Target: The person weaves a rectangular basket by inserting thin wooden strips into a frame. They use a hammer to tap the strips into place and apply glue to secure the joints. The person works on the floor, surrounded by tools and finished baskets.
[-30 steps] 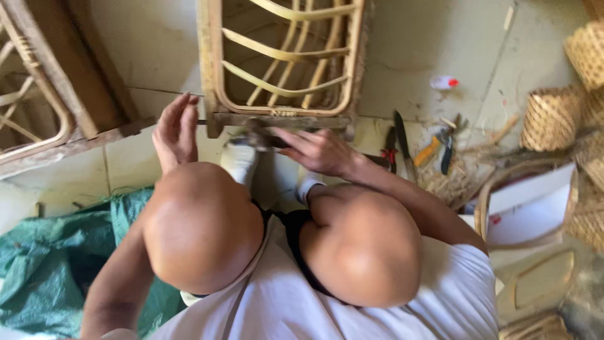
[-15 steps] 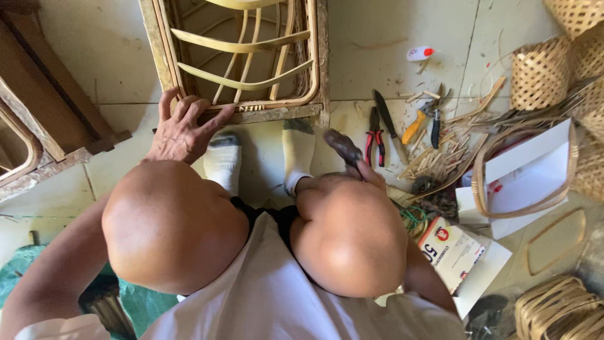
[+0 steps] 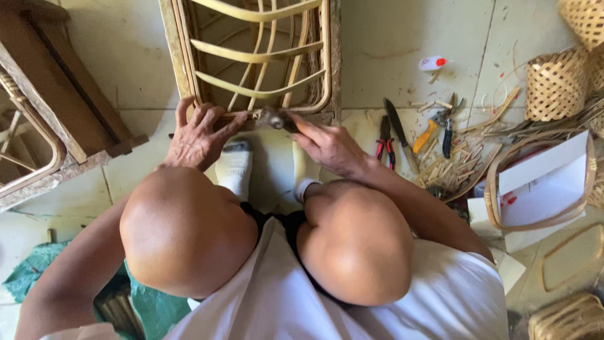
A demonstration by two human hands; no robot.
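Observation:
A rattan frame point(image 3: 251, 60) with curved slats lies on the tiled floor in front of my bare knees. My left hand point(image 3: 198, 135) rests flat on its near rail, fingers spread. My right hand point(image 3: 327, 146) grips a small hammer point(image 3: 272, 118) whose dark metal head touches the same rail beside my left fingertips. My feet in white socks point(image 3: 234, 167) sit just below the rail.
Red-handled pliers point(image 3: 384, 141), a knife point(image 3: 397, 129), yellow-handled cutters point(image 3: 434, 126) and cane scraps lie on the floor at right. Woven baskets point(image 3: 557, 85) and a white box point(image 3: 544, 189) stand further right. Another wooden frame point(image 3: 56, 107) lies at left, green cloth at bottom left.
The view has shifted. My right hand has come back from the tools at right to the rail with the hammer. My left hand has stayed on the rail.

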